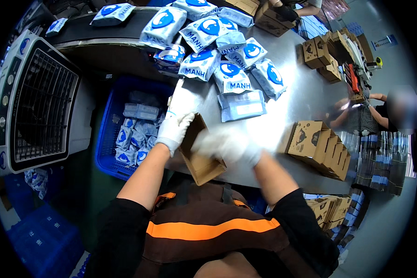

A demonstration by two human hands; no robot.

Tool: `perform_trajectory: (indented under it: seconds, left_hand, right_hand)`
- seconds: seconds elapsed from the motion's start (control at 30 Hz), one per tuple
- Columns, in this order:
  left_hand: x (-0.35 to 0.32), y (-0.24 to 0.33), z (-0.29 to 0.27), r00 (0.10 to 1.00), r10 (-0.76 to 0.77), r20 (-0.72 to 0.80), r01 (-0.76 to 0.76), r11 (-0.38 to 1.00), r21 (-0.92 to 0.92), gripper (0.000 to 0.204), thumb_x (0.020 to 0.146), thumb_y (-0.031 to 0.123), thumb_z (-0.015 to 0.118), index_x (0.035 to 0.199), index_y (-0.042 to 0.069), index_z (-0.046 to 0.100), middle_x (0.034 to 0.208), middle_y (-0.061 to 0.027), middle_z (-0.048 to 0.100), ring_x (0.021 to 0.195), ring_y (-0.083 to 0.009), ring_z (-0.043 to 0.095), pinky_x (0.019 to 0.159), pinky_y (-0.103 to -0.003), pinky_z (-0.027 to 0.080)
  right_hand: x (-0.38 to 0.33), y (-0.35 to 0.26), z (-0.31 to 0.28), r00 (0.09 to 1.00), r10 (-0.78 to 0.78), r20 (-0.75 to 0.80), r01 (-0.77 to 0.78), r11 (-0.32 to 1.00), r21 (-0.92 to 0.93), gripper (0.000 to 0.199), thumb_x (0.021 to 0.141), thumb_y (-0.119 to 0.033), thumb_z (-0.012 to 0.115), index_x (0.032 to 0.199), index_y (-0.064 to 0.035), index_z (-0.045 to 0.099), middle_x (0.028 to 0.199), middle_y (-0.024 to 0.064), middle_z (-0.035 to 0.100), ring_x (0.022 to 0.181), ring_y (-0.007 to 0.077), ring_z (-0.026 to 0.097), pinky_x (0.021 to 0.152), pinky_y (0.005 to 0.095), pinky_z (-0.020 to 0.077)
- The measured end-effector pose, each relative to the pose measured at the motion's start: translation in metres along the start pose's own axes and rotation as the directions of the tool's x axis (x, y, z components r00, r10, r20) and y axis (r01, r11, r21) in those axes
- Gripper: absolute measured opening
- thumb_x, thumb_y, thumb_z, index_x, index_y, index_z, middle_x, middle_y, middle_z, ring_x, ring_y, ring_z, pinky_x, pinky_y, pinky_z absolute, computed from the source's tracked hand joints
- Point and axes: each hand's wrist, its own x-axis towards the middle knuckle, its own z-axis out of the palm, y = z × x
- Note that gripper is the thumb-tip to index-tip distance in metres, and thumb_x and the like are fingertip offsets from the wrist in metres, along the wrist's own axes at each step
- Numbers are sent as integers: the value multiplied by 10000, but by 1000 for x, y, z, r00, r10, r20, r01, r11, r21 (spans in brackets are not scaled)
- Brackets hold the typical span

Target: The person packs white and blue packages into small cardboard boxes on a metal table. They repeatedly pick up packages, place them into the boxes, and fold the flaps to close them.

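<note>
An open brown cardboard box (205, 172) is tilted at the near edge of the metal table, in front of my body. My left hand (175, 132), in a white glove, grips the box by its upper left side. Over the right side of the box is my right hand (227, 147), also gloved and smeared by motion; its fingers cannot be made out. Beyond the hands lies a pile of white and blue sealed packets (234, 76). The nearest one, a packet (242, 106) with its plain side up, lies closest to the box.
A blue crate (102, 146) holding packets stands low on the left, beside an air cooler (46, 102). More packets ride on a dark conveyor (78, 28). Nested open boxes (317, 146) sit at the table's right. Co-workers (388, 111) stand at the right and far side.
</note>
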Motion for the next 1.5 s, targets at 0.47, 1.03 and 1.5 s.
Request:
perform_trajectory:
  seconds: [0.47,1.03,1.5]
  left_hand:
    - [8,6,42,999,6,-32,-12,981,-193,467,1036,419,605,1290,40,706,1188,-139,754,1103,-202,694,993,-318,505]
    - [26,40,161,946,161,280,22,833,-553,329,1034,259,649,1221,4,740,1166,-69,747,1059,-142,662,945,-285,512]
    - [-30,79,192,978,208,12,-199,952,-232,700,987,240,676,1523,-27,313,1437,-214,481,1299,-268,491,1107,-371,397]
  right_hand:
    - [-148,174,50,717,551,-428,-495,834,245,986,721,-379,866,1499,26,413,1375,216,582,1296,378,562,1098,508,446]
    - [-150,68,46,883,469,-27,-467,868,-166,465,1030,-312,388,1265,30,598,1317,288,607,1233,412,590,1071,445,457]
    - [-124,72,55,610,790,-57,-737,539,-408,281,902,-220,648,1115,-110,795,1136,132,770,1051,315,742,879,418,581]
